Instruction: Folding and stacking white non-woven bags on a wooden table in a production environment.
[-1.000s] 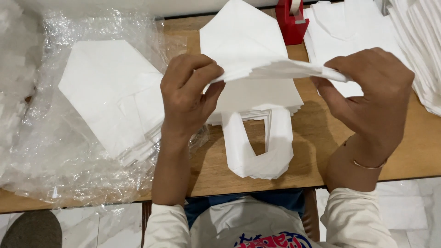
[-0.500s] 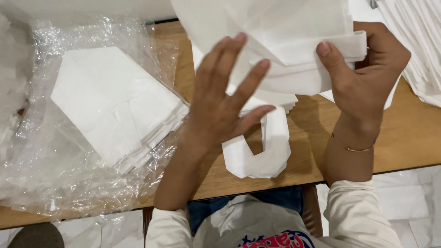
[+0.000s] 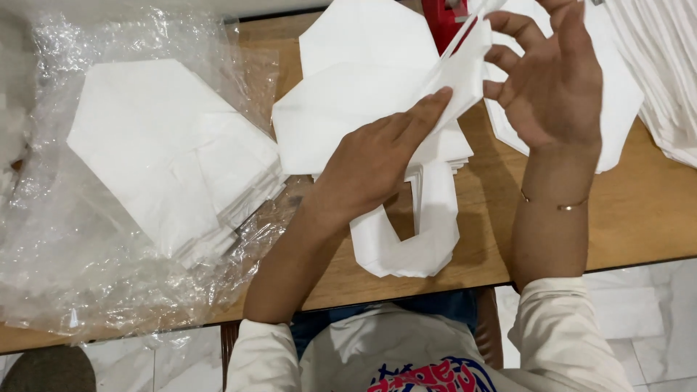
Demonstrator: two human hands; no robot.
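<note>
Wooden bench [image 3: 639, 210] seen from above, with pale marble floor tiles [image 3: 653, 334] beyond its near edge. My left hand [image 3: 374, 163] lies flat, fingers straight and together, pressing on a white paper bag [image 3: 348, 109] at the middle of the bench; its fingertips reach the bag's raised edge. My right hand [image 3: 552, 80] is lifted, fingers spread and slightly curled, its fingertips touching that raised edge from the right; whether it pinches the paper I cannot tell. Beneath the bag sits a small stack of the same bags, whose looped white handle [image 3: 410, 247] hangs toward the near edge. At left, another stack of folded white bags [image 3: 167, 152] rests on crumpled clear plastic wrap [image 3: 87, 276]. More white bags [image 3: 664, 58] are piled at the far right. A red tape dispenser [image 3: 446, 18] stands at the far edge, partly hidden behind the raised paper.
</note>
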